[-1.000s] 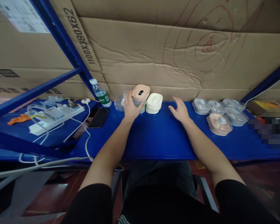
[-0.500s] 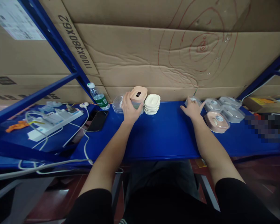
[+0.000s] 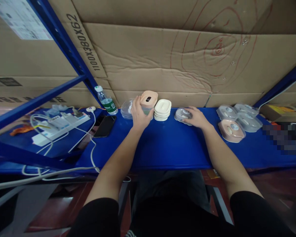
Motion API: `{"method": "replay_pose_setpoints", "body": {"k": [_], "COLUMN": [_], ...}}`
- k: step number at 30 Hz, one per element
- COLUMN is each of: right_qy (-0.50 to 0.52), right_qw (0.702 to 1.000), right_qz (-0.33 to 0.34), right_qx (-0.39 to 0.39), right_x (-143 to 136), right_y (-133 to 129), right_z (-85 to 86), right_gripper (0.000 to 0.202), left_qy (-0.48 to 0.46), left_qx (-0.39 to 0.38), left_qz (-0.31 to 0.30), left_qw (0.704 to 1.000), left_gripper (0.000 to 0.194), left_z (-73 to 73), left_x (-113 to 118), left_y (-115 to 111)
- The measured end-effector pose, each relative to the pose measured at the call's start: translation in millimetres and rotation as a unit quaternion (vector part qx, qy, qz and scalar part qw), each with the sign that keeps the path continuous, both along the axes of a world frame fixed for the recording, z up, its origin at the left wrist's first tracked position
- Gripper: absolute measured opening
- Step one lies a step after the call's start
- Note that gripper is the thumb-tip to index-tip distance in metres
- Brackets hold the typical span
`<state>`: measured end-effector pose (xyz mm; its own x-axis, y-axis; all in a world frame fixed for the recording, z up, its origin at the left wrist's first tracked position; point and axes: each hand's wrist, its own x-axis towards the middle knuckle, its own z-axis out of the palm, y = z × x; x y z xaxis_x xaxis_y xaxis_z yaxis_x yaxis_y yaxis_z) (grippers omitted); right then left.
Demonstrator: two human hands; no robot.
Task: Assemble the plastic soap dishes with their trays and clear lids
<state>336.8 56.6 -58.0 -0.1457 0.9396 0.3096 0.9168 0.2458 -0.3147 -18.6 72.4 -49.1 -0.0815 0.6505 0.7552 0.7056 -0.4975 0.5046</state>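
My left hand is wrapped round the left side of a stack with a pink tray on top and grey pieces beneath. Just right of it stands a stack of cream trays. Clear round lids lie behind and left of that hand. My right hand grips the right edge of a grey box with a clear cover on the blue table. Further right sit several covered boxes, among them a pink one in front and a grey one behind.
A water bottle and a black phone lie left of my left arm. Beyond them are a white power strip and loose cables. A cardboard wall closes the back; a small carton stands far right.
My right hand has moved left, bringing the grey covered box from near the back right towards the cream stack. My left hand stays at the pink-topped stack. The view has shifted slightly.
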Motion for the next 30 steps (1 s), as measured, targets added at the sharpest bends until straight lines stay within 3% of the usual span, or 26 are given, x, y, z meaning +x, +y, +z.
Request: {"method": "replay_pose_setpoints", "body": {"k": [5,10,13,18,22,26,30], "right_qy": [0.025,0.137,0.261,0.451,0.449,0.455,0.485], "right_qw": [0.997,0.984,0.953,0.886,0.886,0.886,0.872], "right_qz": [0.07,0.059,0.009,0.002,0.025,0.048,0.065], "right_qx": [-0.013,0.097,0.151,0.111,0.109,0.072,0.033], "right_x": [-7,-10,-15,-29,-41,-51,-54], "right_y": [-3,-10,-16,-24,-29,-32,-34], "right_z": [0.5,15.9,24.1,32.1,37.8,39.9,40.2], "right_gripper": [0.083,0.062,0.059,0.067,0.056,0.052,0.057], "left_qy": [-0.001,0.001,0.006,0.078,0.194,0.266,0.3], "left_qx": [0.003,0.017,0.023,0.001,0.023,0.123,0.166], "left_qz": [-0.006,-0.006,-0.013,-0.071,-0.171,-0.28,-0.301], "left_qw": [1.0,1.0,1.0,0.994,0.966,0.914,0.89], "left_gripper": [0.09,0.089,0.085,0.061,0.047,0.045,0.045], "left_z": [2.0,4.1,7.9,20.9,27.8,27.3,23.6], "left_x": [1,1,4,16,28,38,42], "left_y": [-2,-4,-8,-30,-51,-60,-54]}}
